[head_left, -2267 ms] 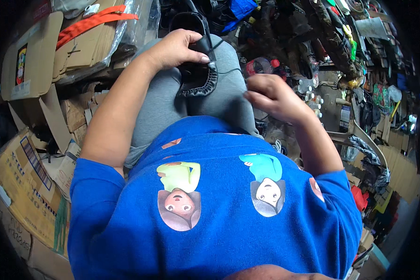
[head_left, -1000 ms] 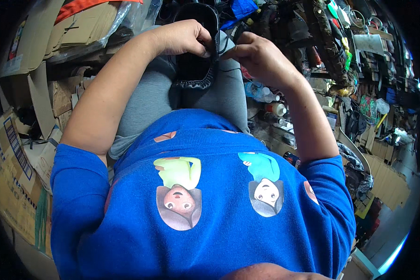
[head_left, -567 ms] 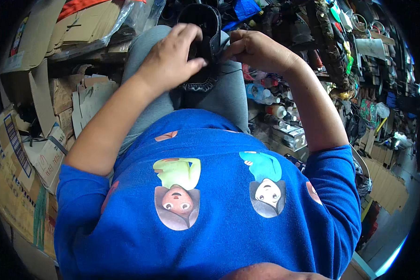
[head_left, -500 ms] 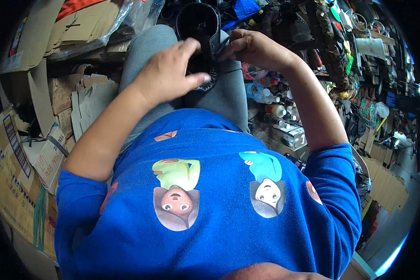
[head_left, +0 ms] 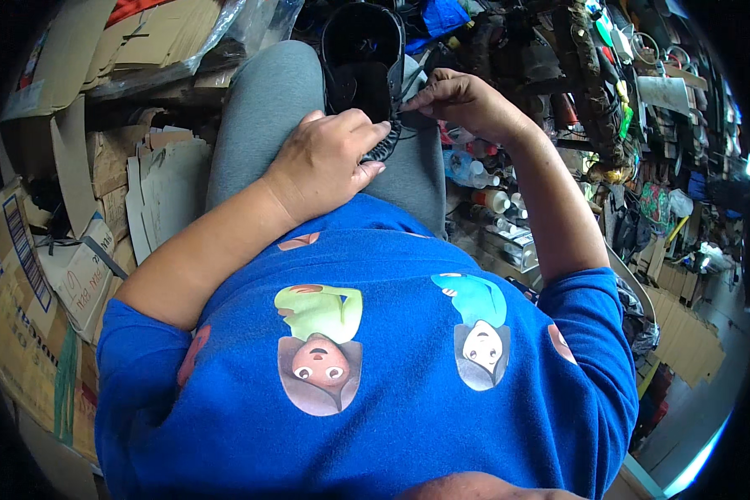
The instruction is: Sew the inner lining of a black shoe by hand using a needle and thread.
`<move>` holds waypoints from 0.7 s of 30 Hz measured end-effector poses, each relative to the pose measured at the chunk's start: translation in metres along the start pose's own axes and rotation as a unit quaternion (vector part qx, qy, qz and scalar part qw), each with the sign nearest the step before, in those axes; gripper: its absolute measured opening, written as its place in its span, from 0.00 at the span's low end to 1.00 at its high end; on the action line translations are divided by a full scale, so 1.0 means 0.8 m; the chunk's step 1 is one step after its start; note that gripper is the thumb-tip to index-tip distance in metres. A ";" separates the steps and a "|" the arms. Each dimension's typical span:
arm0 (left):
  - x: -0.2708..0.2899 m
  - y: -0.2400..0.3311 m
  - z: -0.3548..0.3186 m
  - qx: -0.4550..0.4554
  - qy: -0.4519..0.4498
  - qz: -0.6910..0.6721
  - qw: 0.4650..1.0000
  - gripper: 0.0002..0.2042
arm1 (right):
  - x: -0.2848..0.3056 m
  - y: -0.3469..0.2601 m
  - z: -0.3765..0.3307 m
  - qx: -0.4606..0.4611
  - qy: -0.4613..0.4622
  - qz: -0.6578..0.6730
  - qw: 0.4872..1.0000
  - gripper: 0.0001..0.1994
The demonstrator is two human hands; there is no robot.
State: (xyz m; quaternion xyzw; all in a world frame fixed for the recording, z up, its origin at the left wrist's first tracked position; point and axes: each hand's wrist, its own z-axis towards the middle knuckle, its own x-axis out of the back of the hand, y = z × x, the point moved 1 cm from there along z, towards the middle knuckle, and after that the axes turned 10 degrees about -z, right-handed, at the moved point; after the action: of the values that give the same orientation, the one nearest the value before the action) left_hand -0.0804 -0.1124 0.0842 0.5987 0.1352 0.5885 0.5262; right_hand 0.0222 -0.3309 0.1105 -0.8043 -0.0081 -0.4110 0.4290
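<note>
A black boot [head_left: 363, 82] rests between my thighs with its wide opening facing up and away from me. Dark laces [head_left: 383, 148] run down its near side. My left hand [head_left: 329, 158] is at these laces, fingers curled and thumb close to the fingertips; whatever lies between them is hidden. On the boot's right edge, my right hand [head_left: 458, 102] pinches with thumb and forefinger at something thin and dark, too small to make out. The toe end of the boot is mostly covered by my left hand.
Cardboard boxes [head_left: 37, 308] and stacked flat cardboard [head_left: 171, 187] stand close on my left. Plastic bottles [head_left: 471, 171] and a clear box [head_left: 517, 250] lie to the right of my leg. Cluttered shelves [head_left: 592, 92] fill the far right.
My left hand has come down and closed in from above the boot to the laces. My right hand has shifted slightly right and nearer, and more of the boot's opening shows.
</note>
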 end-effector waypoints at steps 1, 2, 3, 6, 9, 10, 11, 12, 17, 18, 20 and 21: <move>-0.001 0.001 0.000 -0.005 0.000 0.000 1.000 0.20 | 0.000 -0.002 -0.001 0.001 0.001 -0.001 1.000 0.11; 0.000 0.002 0.000 -0.006 0.001 0.001 1.000 0.20 | -0.001 -0.005 -0.003 0.015 0.015 -0.031 0.999 0.11; 0.000 0.003 0.000 -0.008 -0.004 0.004 1.000 0.20 | -0.001 -0.008 -0.004 0.028 0.029 -0.061 0.997 0.12; -0.001 0.003 0.001 -0.014 -0.013 0.008 1.000 0.20 | -0.001 -0.017 -0.001 0.078 0.064 -0.155 0.983 0.10; 0.003 0.004 0.003 -0.010 -0.022 0.009 1.000 0.20 | 0.002 -0.027 0.001 0.149 0.110 -0.248 0.951 0.13; 0.004 0.005 0.003 0.001 -0.028 0.007 1.000 0.20 | 0.004 -0.029 0.002 0.150 0.110 -0.247 0.951 0.13; 0.004 0.005 0.002 0.001 -0.028 0.008 1.000 0.20 | 0.006 -0.031 0.002 0.162 0.110 -0.261 0.945 0.13; 0.003 0.005 0.002 0.003 -0.028 0.005 1.000 0.20 | 0.007 -0.031 0.001 0.173 0.109 -0.275 0.939 0.13; 0.028 -0.013 0.026 0.009 0.030 -0.098 0.995 0.18 | 0.006 -0.019 -0.010 0.079 0.071 -0.156 0.982 0.13; 0.033 -0.026 0.038 0.003 0.057 -0.092 0.994 0.17 | 0.005 -0.019 -0.013 0.039 0.052 -0.109 0.992 0.13; 0.038 -0.045 0.066 -0.004 0.056 -0.077 0.995 0.16 | 0.000 -0.016 -0.016 0.025 0.057 -0.061 0.996 0.12; 0.038 -0.048 0.077 -0.005 0.052 -0.074 0.996 0.16 | -0.003 -0.014 -0.017 0.013 0.058 -0.014 0.998 0.11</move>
State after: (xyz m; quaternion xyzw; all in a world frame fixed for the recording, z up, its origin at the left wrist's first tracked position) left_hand -0.0023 -0.1021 0.0857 0.5528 0.2032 0.5792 0.5636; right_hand 0.0079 -0.3324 0.1201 -0.7731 -0.0003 -0.4630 0.4336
